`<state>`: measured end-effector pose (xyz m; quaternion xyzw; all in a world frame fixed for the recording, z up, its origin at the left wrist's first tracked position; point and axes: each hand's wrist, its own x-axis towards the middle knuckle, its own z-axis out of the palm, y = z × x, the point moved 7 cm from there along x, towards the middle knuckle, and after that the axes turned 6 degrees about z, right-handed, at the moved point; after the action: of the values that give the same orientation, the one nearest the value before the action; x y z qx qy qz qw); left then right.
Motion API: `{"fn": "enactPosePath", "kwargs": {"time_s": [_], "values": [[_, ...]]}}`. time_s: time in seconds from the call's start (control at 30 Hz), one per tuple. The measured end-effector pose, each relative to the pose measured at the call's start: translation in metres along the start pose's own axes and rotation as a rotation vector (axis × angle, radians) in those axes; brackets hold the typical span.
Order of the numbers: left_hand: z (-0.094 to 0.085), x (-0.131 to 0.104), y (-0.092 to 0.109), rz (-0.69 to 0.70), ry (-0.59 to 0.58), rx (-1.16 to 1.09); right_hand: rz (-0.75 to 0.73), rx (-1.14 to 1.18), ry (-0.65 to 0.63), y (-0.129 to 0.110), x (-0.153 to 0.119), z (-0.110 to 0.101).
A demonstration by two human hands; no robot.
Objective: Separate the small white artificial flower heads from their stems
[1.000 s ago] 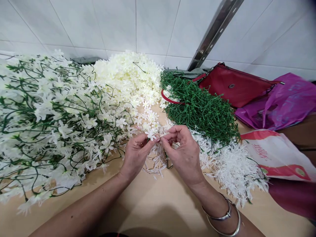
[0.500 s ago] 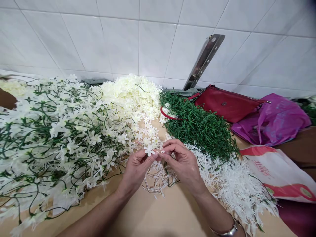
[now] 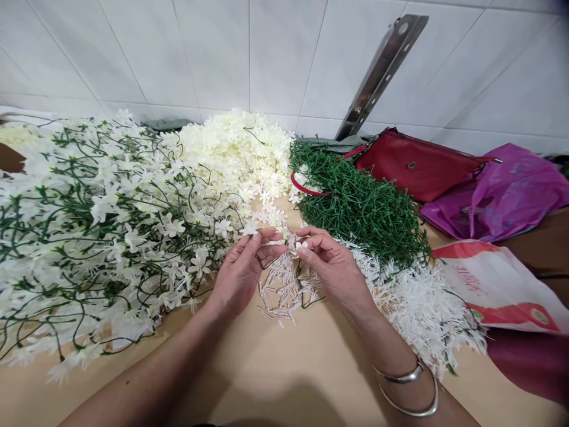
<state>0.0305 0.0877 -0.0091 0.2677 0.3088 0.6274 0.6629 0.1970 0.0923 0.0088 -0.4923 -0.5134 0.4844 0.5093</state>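
Observation:
My left hand is closed, thumb against fingers, on a green stem whose white flower shows at the fingertips. To its right, my right hand pinches a small white blossom between thumb and forefinger. A narrow gap separates the two hands. Under and between them lie thin white stamen pieces. Assembled white flowers on green stems are heaped at the left. Loose cream blossoms are piled behind the hands. Green stems form a heap behind my right hand, with spiky white pieces beside my right forearm.
A red bag and a purple plastic bag sit at the back right. Nearer is a white and red bag. A metal bracket stands against the tiled wall behind the table.
My hands have moved apart. The flower in my left hand has shifted left, away from the small blossom in my right hand. The view has tipped downward.

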Motion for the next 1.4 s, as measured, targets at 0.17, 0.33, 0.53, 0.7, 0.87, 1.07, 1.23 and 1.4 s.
{"fn": "enactPosePath", "kwargs": {"time_s": [0.17,0.33,0.53,0.7,0.87,1.07,1.23,1.4], "values": [[0.006,-0.003,-0.012,-0.052,-0.076,-0.012,0.132,0.121,-0.071,0.008,-0.003,0.013],[0.009,-0.007,0.01,0.112,-0.222,0.281,0.09,0.07,0.023,0.006,-0.002,0.002],[0.034,-0.025,0.054,0.518,-0.495,0.799,-0.166,-0.033,0.18,-0.028,-0.005,-0.028],[0.019,-0.01,0.029,0.194,-0.29,0.561,-0.174,0.002,-0.142,-0.038,-0.012,-0.005],[0.026,-0.015,-0.001,-0.133,-0.473,0.414,-0.244,-0.128,-0.253,-0.037,-0.02,0.012],[0.017,-0.004,0.001,-0.04,-0.371,0.545,-0.23,-0.207,-0.202,-0.034,-0.016,0.007],[0.005,0.004,0.004,0.024,-0.217,0.582,-0.105,-0.173,0.024,-0.025,-0.007,-0.017],[0.006,0.002,0.003,0.009,-0.208,0.58,0.073,-0.071,-0.079,-0.009,-0.004,-0.012]]}}
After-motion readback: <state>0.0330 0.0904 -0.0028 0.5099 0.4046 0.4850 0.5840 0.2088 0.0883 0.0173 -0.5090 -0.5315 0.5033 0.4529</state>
